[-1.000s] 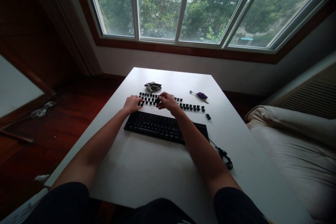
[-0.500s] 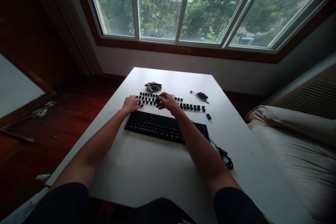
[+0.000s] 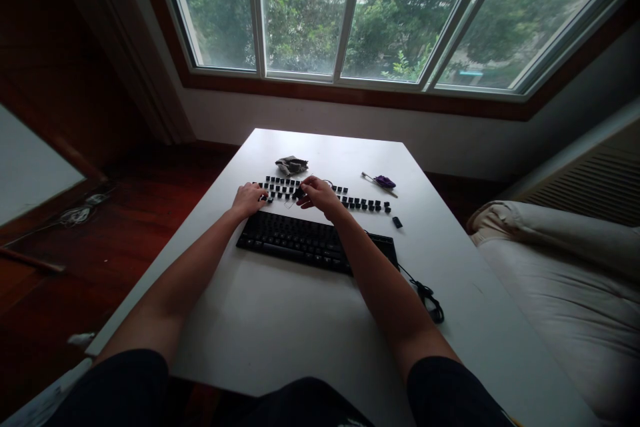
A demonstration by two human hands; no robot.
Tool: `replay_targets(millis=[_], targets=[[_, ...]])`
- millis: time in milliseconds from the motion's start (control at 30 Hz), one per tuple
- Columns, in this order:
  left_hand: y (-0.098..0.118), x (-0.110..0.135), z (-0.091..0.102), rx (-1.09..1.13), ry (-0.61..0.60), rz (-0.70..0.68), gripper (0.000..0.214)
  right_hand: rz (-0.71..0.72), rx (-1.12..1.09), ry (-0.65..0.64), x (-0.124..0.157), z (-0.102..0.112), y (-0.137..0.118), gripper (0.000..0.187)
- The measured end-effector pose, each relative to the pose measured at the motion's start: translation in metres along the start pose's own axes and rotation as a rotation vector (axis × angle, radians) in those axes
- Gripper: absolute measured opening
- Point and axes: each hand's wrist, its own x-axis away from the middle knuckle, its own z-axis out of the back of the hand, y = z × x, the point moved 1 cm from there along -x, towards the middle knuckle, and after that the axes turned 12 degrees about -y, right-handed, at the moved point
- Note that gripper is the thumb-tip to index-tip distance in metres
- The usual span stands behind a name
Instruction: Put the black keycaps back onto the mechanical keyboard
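A black keyboard (image 3: pixel 305 241) lies across the white table (image 3: pixel 280 327). Behind it, several loose black keycaps (image 3: pixel 360 203) sit in rows. My left hand (image 3: pixel 249 199) rests curled at the left end of those rows, its fingertips touching the keycaps. Over the middle of the rows, my right hand (image 3: pixel 320 194) is closed, its fingers pinched on a black keycap (image 3: pixel 300 193). A single keycap (image 3: pixel 397 221) lies apart at the right.
A crumpled grey cloth (image 3: pixel 291 164) lies behind the keycaps. A purple-handled tool (image 3: pixel 382 182) sits at the back right. The keyboard's coiled cable (image 3: pixel 429 300) trails right. A cream cushion (image 3: pixel 565 280) borders the table's right side; windows (image 3: pixel 350 13) fill the far wall.
My left hand has slid a little left and back along the keycap rows. My right hand has stayed almost still.
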Motion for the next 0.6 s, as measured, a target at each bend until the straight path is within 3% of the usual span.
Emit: replay_targets(millis=[433, 600], targets=[[0.0044, 0.0047, 0.0034, 0.033, 0.042, -0.011, 0.019, -0.005, 0.001, -0.013, -0.0001, -0.0011, 0.0009, 0.006], [0.0063, 0.0071, 0.0043, 0.037, 0.057, -0.003, 0.028, -0.005, 0.002, -0.009, 0.0010, -0.0022, -0.0007, 0.006]])
